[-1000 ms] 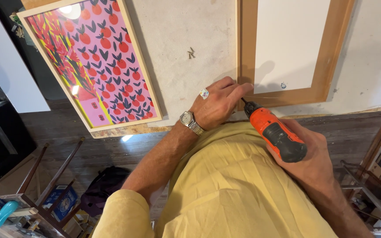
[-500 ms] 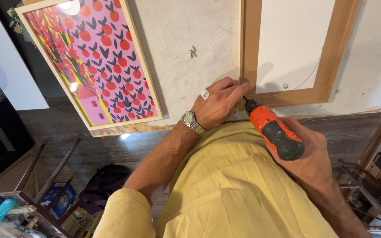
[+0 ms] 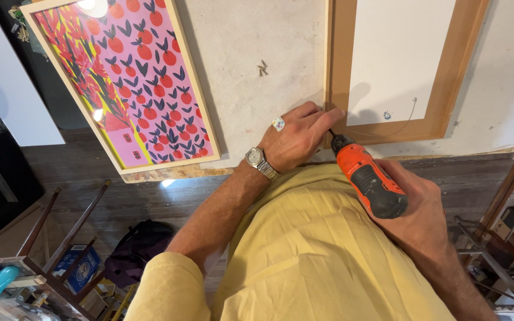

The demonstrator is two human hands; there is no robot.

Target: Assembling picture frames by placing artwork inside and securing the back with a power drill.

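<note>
Fingers (image 3: 319, 116) of left hand (image 3: 295, 139) pressing frame corner (image 3: 335, 128); right hand (image 3: 414, 205) gripping orange drill (image 3: 369, 181), angling up-left toward them.

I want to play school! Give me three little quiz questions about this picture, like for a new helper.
1. True or false: the right hand holds an orange screwdriver.
2. Which frame does the left hand touch? A: the pink painting; B: the wooden frame lying back-up.
3. What small things lie loose on the table between the frames?

Key: 1 true. 2 B. 3 a few screws.
</note>
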